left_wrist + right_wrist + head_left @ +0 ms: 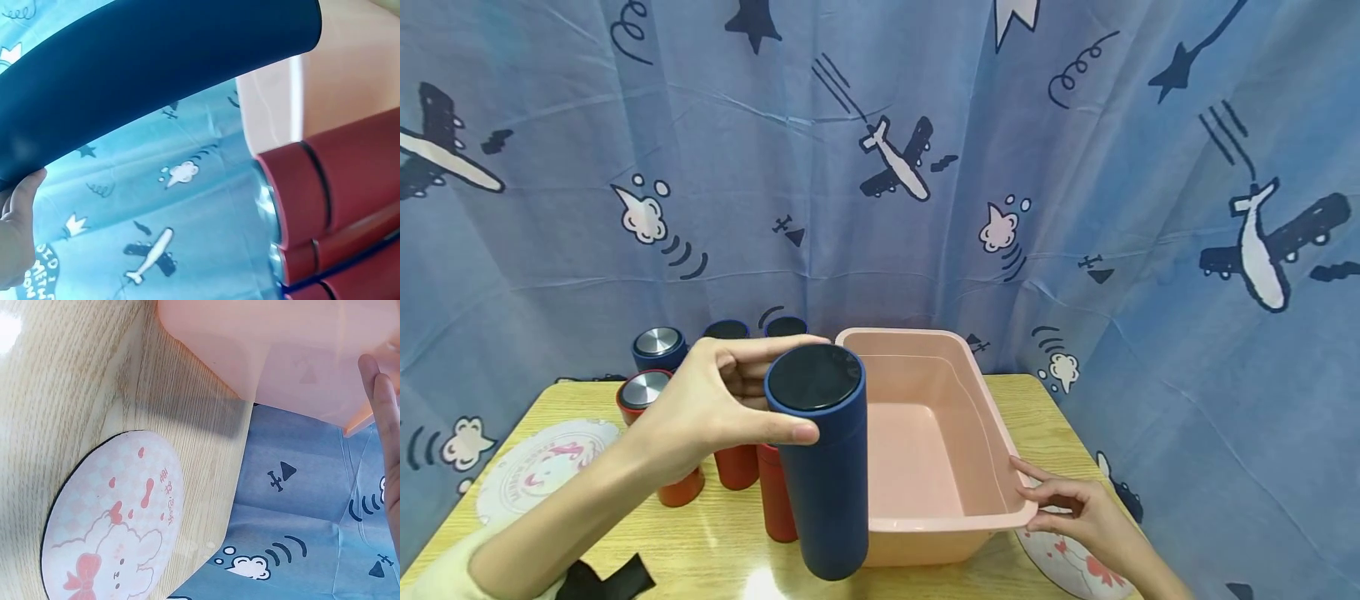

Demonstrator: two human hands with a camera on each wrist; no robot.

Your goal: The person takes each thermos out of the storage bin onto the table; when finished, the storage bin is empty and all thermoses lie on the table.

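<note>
My left hand [730, 400] grips a dark blue thermos flask [829, 500] near its black-topped lid. The flask is upright in front of the pink basin [917, 525] and hides part of its left side. In the left wrist view, the fingers [28, 194] touch the edge of the blue flask [156, 69]. At the basin's front right corner, my right hand [1075, 508] pinches the rim between thumb and fingers. The right wrist view catches only some of those fingers [386, 412] against the pink basin wall [262, 350]. No objects show in the visible part of the basin.
Several red and blue flasks stand on the left, among them a red flask [778, 500] and a silver-lidded blue flask [658, 354]. Round mats lie at the left [546, 462] and right, the right mat [119, 531] bearing a rabbit print. A blue curtain [850, 250] hangs behind the table.
</note>
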